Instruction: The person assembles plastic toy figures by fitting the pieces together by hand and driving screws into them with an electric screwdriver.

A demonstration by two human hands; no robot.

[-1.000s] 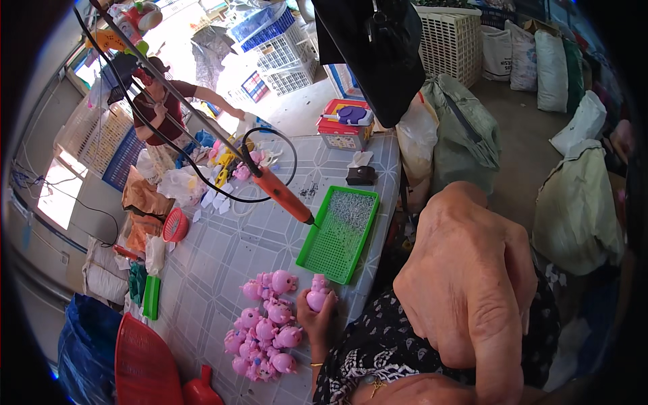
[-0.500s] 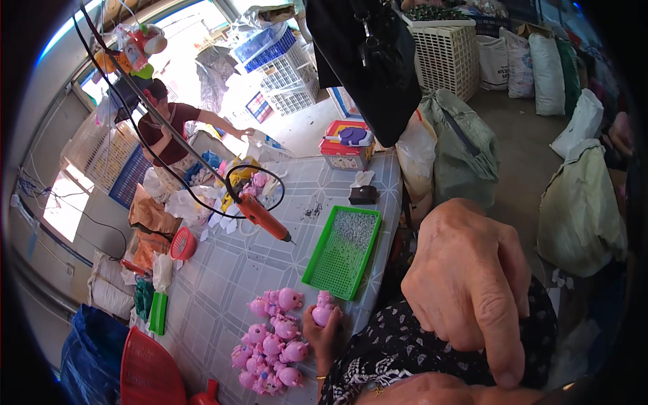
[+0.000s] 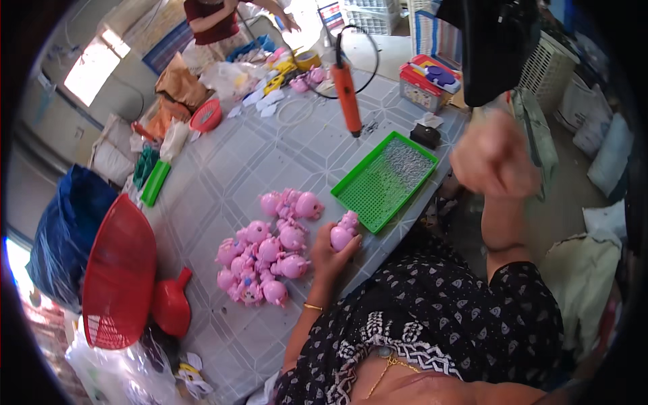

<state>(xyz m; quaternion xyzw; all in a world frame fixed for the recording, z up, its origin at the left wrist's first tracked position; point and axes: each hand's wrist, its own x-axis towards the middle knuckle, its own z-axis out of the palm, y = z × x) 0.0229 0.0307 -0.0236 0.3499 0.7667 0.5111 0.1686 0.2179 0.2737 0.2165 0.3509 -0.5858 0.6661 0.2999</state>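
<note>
My left hand (image 3: 329, 262) is closed around a glossy pink plastic toy figure (image 3: 342, 235) at the table's near right edge, beside the green tray. To its left lies a cluster of similar pink figures (image 3: 268, 248), rounded and touching one another. My right hand (image 3: 496, 156) is raised to the right of the green tray (image 3: 364, 181), off the table's edge. Motion blurs its fingers, so I cannot make out anything in them. Small grey metal pieces, seemingly screws (image 3: 408, 162), fill the tray's far end. An orange electric screwdriver (image 3: 345, 101) hangs tip down above the table.
A small black box (image 3: 425, 136) and a red box with a purple item on it (image 3: 425, 84) stand beyond the tray. Red baskets (image 3: 121, 277) are on the left. Another person (image 3: 212, 23) stands across the grey patterned table (image 3: 283, 162). A black bag (image 3: 493, 47) hangs at the right.
My right hand has gone from close in front of me to farther away, beside the tray. The view has turned, shifting the table scene. My left hand keeps its pink figure.
</note>
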